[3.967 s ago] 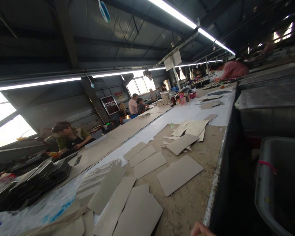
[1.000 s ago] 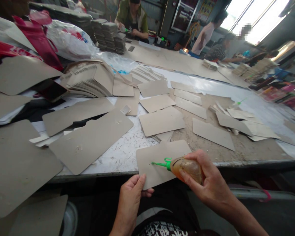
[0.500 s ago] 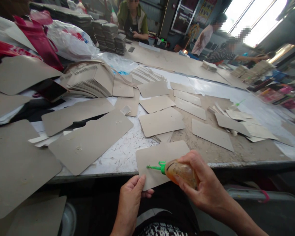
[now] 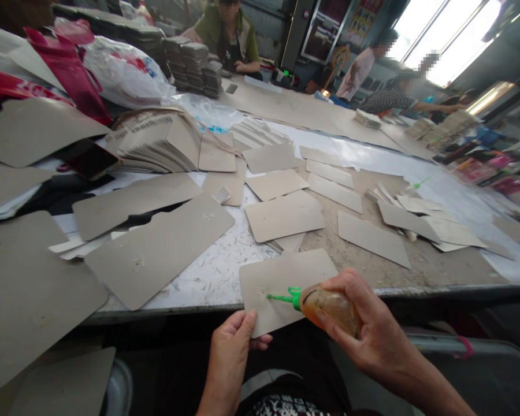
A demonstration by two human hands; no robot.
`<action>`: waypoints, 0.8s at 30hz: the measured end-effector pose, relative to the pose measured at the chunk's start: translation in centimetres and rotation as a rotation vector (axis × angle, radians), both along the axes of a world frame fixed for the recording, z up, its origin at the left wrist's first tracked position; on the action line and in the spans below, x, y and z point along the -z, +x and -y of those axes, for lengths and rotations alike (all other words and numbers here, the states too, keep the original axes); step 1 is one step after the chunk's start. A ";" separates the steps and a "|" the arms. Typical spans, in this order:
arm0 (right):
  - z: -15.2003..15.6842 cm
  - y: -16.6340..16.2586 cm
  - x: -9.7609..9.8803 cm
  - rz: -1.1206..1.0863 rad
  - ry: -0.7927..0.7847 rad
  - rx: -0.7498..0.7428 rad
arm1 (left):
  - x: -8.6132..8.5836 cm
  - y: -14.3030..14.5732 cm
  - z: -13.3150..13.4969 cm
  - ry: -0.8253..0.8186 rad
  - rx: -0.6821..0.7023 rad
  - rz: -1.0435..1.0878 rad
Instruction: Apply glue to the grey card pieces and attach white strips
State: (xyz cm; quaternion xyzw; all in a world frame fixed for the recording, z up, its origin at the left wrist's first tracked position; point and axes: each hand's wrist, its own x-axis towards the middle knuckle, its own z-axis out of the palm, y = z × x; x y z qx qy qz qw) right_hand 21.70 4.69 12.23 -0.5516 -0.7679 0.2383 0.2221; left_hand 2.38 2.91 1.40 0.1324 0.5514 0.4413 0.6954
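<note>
A grey-beige cardboard piece point(image 4: 286, 268) with rounded corners juts over the table's front edge. My left hand point(image 4: 236, 335) pinches its lower left edge, thumb on top and fingers beneath. In my right hand point(image 4: 364, 318) lies a squeeze glue bottle point(image 4: 325, 306) with amber contents, tipped on its side. Its green nozzle point(image 4: 281, 298) points left, the tip close above the cardboard; whether it touches I cannot tell. Beside the tip, a small wet-looking ring point(image 4: 262, 292) marks the surface. Just beyond lies another cardboard piece point(image 4: 283, 216), with further pieces tucked under it.
Larger cardboard pieces point(image 4: 160, 251) lie at the left. A fanned stack point(image 4: 156, 141), a dark phone point(image 4: 89, 159), a plastic bag point(image 4: 117, 72) and a pink bottle point(image 4: 65, 69) stand behind them. Offcuts point(image 4: 433, 219) are heaped at the right. A person point(image 4: 229, 40) sits across the table.
My right hand has drawn the glue bottle slightly right, so the nozzle tip has left the spot where a ring now shows. My left hand has stayed in place.
</note>
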 end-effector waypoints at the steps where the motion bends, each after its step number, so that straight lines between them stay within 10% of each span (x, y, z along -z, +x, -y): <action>1: 0.1 -0.1 0.0 -0.005 -0.009 -0.003 | 0.0 0.0 0.0 0.001 0.003 0.003; 13: -0.6 -1.3 0.7 -0.060 0.065 0.025 | 0.1 -0.1 0.1 0.002 -0.001 0.001; 24: 1.1 5.6 0.2 -0.448 0.023 0.718 | -0.1 0.1 0.6 -0.045 -0.070 -0.021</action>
